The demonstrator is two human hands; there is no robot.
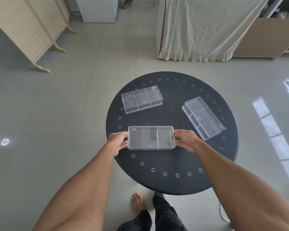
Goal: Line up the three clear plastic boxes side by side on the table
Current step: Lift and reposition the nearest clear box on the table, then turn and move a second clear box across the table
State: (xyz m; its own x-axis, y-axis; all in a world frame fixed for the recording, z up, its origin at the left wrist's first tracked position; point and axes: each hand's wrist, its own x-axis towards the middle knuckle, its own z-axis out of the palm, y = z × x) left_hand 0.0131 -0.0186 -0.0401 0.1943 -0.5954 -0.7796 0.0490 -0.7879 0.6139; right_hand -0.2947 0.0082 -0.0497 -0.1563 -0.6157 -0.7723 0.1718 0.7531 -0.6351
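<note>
near box [151, 138] sits between the two hands, its short ends gripped: left hand [118, 142] clamped on the left end, right hand [185, 140] clamped on the right end. far box [141, 99] lies beyond the left hand, angled. right box [203, 117] lies beyond and outward of the right hand, turned diagonally, well apart. all rest on the round black tabletop [172, 164].

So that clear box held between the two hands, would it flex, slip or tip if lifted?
The near box looks like hard moulded plastic with inner dividers, so it probably stays stiff. It seems nearly empty, so likely light. Its smooth walls could be slippery, which may be why the left hand and right hand grip opposite ends. Low and flat, it seems unlikely to tip.
</note>
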